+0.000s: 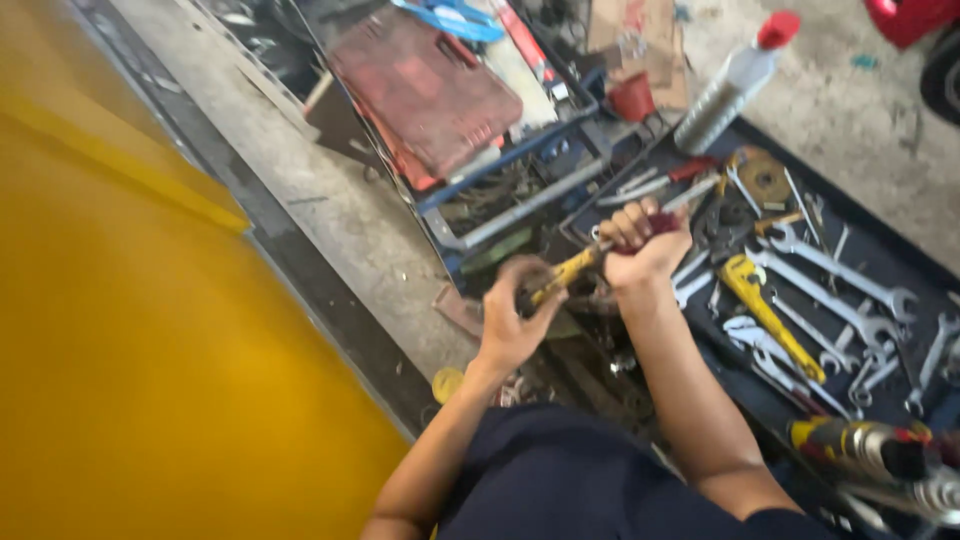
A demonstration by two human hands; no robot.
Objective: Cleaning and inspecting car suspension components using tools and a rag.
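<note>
gripping a yellow-handled tool (566, 270) near its low end, the left hand (515, 315) curls shut; the right hand (645, 240) clenches the red grip higher up — both raised over the tray edge (900, 245), wrenches (830, 270) crowding the right, bare concrete floor (330, 200) left.

Tool handle (565, 270): yellow. Pipe wrench (765, 310): yellow. Tool case (425, 85): red. Bottle (725, 90): translucent grey, red cap (778, 28). Wrenches (835, 270): silver. Panel (130, 350): plain yellow.

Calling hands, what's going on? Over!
Left hand grips yellow tool. Right hand grips red handle. Wrenches beside, not blocking.
</note>
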